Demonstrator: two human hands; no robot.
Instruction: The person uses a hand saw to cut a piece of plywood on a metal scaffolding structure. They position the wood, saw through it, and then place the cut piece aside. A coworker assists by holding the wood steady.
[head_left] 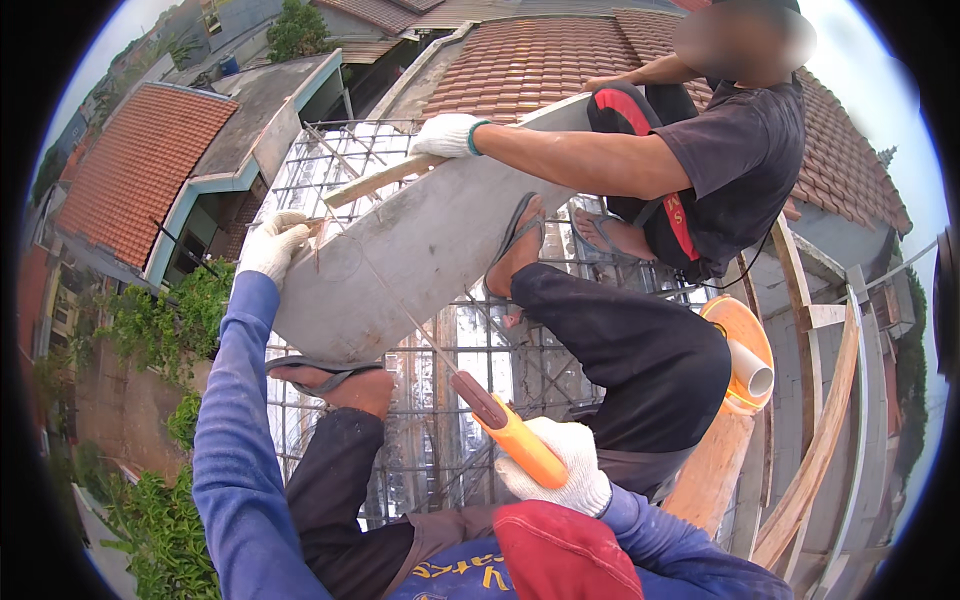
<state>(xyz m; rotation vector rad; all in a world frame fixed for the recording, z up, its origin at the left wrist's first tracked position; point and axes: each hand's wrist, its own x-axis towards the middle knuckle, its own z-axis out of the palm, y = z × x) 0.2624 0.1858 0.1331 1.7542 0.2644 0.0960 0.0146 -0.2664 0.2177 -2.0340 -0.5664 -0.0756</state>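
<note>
My left hand (272, 245), in a white knitted glove, grips the upper left end of a long grey panel (360, 290), where some thin rusty pieces (316, 232) show. My gloved right hand (555, 470) holds an orange-handled tool (515, 440); its long thin shaft (420, 325) points across the panel toward my left hand. A wooden batten (370, 182) lies along the panel's far edge, gripped by a co-worker's gloved hand (445, 135).
My sandalled feet are on steel mesh (470, 350) over shiny sheeting. The co-worker (725, 170) squats at upper right. An orange bucket (742, 330) with white pipe and timber boards (710, 470) are at right. Tiled roofs (145, 175) and greenery lie beyond the edge.
</note>
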